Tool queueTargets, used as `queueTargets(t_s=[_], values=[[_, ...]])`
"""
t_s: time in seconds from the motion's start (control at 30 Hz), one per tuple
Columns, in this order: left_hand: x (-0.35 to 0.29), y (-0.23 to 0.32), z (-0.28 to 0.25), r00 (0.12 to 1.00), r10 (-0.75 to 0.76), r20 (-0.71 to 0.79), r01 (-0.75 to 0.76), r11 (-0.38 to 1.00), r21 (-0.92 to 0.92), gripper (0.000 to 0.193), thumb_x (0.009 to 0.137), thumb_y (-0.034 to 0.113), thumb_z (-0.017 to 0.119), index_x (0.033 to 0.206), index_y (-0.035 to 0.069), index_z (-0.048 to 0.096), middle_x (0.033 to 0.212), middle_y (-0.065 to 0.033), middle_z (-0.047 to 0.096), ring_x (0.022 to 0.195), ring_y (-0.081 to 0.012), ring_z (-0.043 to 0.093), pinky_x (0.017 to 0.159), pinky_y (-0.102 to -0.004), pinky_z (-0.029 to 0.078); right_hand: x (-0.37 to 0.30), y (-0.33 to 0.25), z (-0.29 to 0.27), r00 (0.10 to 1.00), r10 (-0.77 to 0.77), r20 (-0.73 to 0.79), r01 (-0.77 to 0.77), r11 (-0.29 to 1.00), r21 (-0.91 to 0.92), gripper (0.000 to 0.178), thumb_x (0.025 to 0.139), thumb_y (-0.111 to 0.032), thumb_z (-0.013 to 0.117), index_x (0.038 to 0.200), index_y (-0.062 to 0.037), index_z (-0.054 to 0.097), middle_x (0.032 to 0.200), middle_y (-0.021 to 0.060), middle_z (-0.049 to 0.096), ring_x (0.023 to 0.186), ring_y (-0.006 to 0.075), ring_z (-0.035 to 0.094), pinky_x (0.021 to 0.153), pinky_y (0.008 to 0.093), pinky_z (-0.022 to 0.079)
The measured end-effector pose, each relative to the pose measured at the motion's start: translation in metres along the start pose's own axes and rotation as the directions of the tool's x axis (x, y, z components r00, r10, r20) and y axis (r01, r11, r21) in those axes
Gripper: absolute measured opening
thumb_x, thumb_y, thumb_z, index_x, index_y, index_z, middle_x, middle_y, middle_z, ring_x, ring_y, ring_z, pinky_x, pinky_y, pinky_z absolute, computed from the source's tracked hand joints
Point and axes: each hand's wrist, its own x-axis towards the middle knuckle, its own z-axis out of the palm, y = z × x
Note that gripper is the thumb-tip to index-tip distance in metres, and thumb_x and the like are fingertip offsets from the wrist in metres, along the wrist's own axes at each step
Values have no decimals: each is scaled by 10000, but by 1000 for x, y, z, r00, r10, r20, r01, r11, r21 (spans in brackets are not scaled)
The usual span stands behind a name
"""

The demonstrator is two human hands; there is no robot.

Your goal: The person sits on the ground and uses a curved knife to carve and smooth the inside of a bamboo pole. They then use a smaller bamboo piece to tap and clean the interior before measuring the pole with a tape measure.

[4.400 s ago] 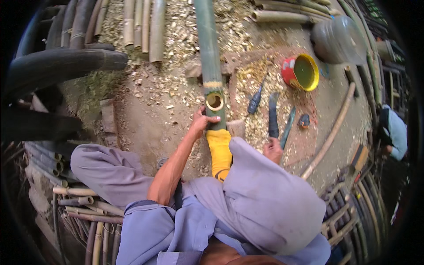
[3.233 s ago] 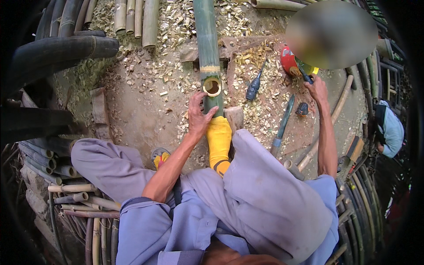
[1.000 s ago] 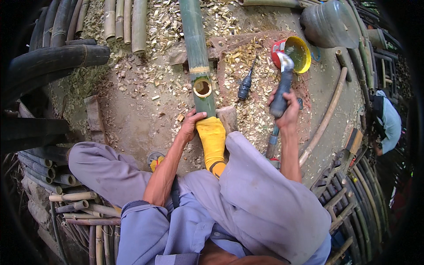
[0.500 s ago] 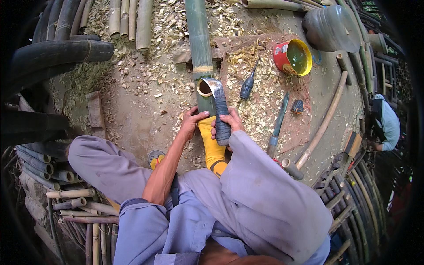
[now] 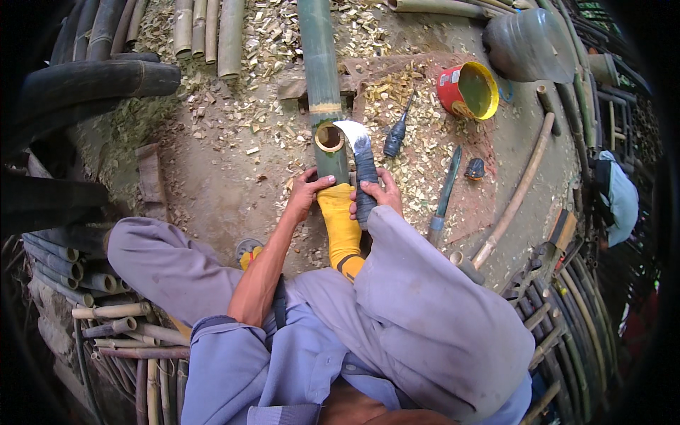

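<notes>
A thick green bamboo pole [image 5: 320,67] runs from the top of the view down toward my feet. Near its close end a round hole [image 5: 329,138] with a pale rim is cut in its upper side. My left hand [image 5: 304,195] holds the pole's near end, thumb on top, beside my yellow-socked foot [image 5: 341,227], which rests against that end. In my right hand [image 5: 379,193] is a curved knife [image 5: 360,140] with a black-wrapped handle. Its pale blade hooks left, with the tip close to the hole's right edge. Whether the tip touches the rim, I cannot tell.
Wood chips [image 5: 269,106] litter the ground. To the right are a black-handled pointed tool [image 5: 397,134], a long blade [image 5: 446,188], a small dark wrapped object [image 5: 475,168], a red and yellow bucket [image 5: 453,92] and a large clear jug [image 5: 531,46]. A person [image 5: 620,198] is at far right.
The knife blade has come out of the hole and turned, its tip now at the right edge. My right hand has shifted slightly right; the left hand has stayed on the pole.
</notes>
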Motion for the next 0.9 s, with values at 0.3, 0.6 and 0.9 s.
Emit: queueTargets(t_s=[0.3,0.6,0.9], values=[[-1,4,4,1000,7,29,-8,1000,27,669,735,189,773,1265,-79,465,1093,-143,619,932,-193,624,844,-299,493,19,43,-67,1000,29,-6,-30,995,-97,395,859,-107,533,1193,-92,323,754,187,567,537,289,594,455,417,514],[2,2,1,1000,-5,26,6,1000,-9,671,723,159,778,1263,-82,460,1079,-144,617,926,-195,631,826,-298,514,-12,11,-34,996,91,5,-91,995,-48,320,842,-209,600,1095,-16,557,894,64,608,741,108,574,657,250,466],[2,3,2,999,1,38,-1,1000,6,599,742,160,754,1233,-61,492,1075,-119,619,925,-186,631,822,-299,514,-12,11,-42,994,107,12,-105,989,-106,362,840,-222,614,1130,-16,547,858,57,600,734,117,566,654,254,458]])
